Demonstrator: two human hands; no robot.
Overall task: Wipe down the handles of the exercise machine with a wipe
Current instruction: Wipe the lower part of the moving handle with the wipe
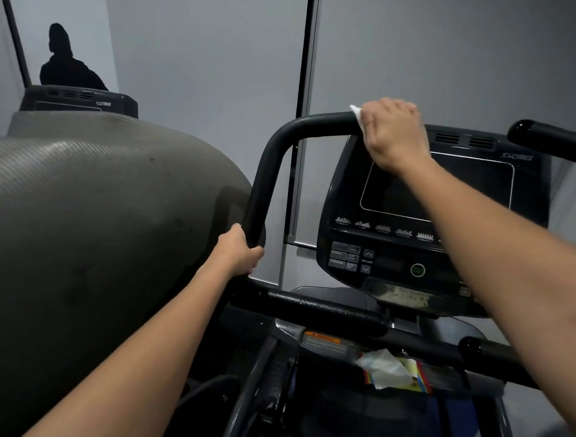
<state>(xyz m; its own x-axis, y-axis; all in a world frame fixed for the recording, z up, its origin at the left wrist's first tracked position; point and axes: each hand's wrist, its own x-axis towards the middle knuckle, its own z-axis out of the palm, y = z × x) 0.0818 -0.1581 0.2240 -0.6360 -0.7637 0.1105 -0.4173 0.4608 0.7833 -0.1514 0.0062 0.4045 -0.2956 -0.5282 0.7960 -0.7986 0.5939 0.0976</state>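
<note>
Right hand [393, 133] is sitting on top of the curved black handle [275, 166] of the exercise machine, near the upper bend, fingers curled down over the bar and pressing a white wipe [359, 116] against it. Only a corner of the wipe is showing, sticking out to the left of the knuckles; the rest is lying hidden under the palm.

Left hand [239, 250] is gripping the same handle lower down, on its upright stretch, fingers wrapped round the bar and thumb lying along the front.

The handle is rising from a horizontal bar [322, 311] at the bottom, bending over at the top and running right, in front of the upper left corner of the console [435, 214]. The console screen is showing dark; a round green button [417, 270] is glowing below it.

A second handle [571, 142] is reaching in from the upper right, well apart from both hands.

A crumpled white tissue [386, 368] is lying on a colourful packet [417, 377] in the tray under the console.

A large grey ribbed cover [80, 214] is filling the left side, just beside the left hand.
</note>
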